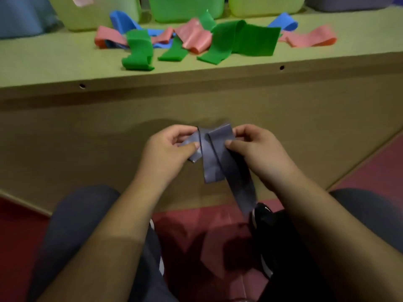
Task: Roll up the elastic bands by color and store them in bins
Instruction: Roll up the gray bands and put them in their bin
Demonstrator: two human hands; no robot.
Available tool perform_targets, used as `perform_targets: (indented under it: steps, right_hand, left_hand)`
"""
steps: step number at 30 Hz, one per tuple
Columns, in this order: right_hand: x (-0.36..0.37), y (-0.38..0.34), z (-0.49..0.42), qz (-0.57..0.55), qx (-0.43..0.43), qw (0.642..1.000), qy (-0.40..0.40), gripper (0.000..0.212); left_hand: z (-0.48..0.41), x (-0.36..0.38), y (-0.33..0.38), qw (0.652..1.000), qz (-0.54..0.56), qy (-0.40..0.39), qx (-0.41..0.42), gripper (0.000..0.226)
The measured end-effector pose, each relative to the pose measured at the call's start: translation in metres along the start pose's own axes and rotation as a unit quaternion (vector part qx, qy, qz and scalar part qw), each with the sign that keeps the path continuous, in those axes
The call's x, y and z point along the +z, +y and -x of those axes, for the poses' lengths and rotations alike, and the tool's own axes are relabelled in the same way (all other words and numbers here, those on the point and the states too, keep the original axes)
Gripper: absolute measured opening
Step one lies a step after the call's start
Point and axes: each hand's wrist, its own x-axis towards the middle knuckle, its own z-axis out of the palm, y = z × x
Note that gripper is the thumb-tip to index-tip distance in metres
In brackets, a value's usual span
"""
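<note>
Between your two hands, in the head view, sits the flat grey-purple elastic band [214, 153], folded over itself near its top. Your left hand [168, 149] pinches its left fold between thumb and fingers; your right hand [255, 147] pinches the right fold the same way. The hands are close together, each clamped on the band. Two tails hang below your grip: a short one ends just under the hands, a longer one runs down toward your black shoe [265, 216].

Beyond your hands, up on the tan board shelf [65, 62], lies a loose heap: green flat bands [242, 40], pink flat bands [309, 37], blue flat bands [122, 21], overlapping. Behind the heap stand translucent plastic bins: a yellow-green one [96, 12], a brighter green one [185, 7], another yellow-green one [263, 5].

Below your forearms: red floor [196, 232].
</note>
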Motion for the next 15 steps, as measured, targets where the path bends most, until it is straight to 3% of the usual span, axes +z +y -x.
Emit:
perform_targets:
  steps: [5, 10, 15]
  right_hand:
    - [-0.016, 0.017, -0.021, 0.155, 0.025, 0.987, 0.024, 0.005]
    - [-0.028, 0.025, -0.033, 0.208, 0.014, 0.977, 0.051, 0.009]
    - [-0.02, 0.026, -0.029, 0.095, 0.018, 0.992, -0.076, 0.009]
  left_hand:
    - [-0.01, 0.0, -0.008, 0.998, 0.025, -0.003, -0.059, 0.03]
    - [-0.01, 0.006, -0.016, 0.988, 0.074, -0.036, -0.129, 0.022]
    - [-0.011, 0.017, -0.017, 0.985, 0.047, -0.078, -0.147, 0.02]
